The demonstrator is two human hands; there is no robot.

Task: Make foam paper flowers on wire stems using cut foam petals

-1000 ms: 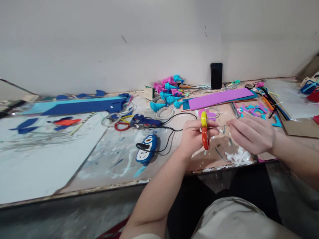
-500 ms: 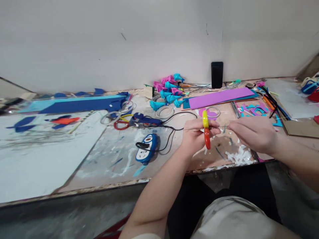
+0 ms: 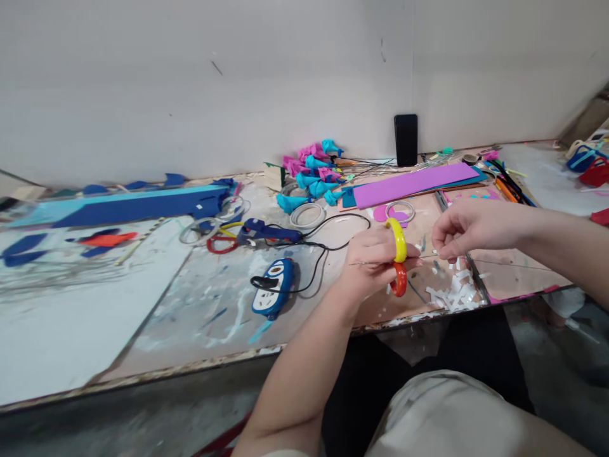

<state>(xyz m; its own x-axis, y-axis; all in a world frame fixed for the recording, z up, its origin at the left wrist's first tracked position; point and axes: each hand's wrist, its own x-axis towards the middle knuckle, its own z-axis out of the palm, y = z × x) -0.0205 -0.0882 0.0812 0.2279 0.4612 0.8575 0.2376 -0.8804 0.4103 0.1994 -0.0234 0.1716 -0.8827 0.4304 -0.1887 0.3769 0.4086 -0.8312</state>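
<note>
My left hand (image 3: 373,259) is closed around scissors with a yellow and a red handle loop (image 3: 398,240); the loops stick out past the fingers and the blades are hidden. A thin wire (image 3: 504,263) appears to run through the same hand, a short end showing at its left side and the long part stretching right. Just above that wire is my right hand (image 3: 459,230), its fingers loosely curled and a gap showing between thumb and forefinger. I see nothing in it. White paper scraps (image 3: 457,289) lie below, near the table edge.
A blue-and-white power strip (image 3: 273,289) and a blue glue gun (image 3: 271,231) with black cord lie left of my hands. Purple foam strips (image 3: 416,184), pink and blue flower pieces (image 3: 314,168) and a black phone (image 3: 406,139) are behind. White sheeting (image 3: 85,317) covers the left.
My right hand has lifted off the wire and its fingers have loosened. My left hand has turned, tilting the scissor handles. The view has shifted slightly right.
</note>
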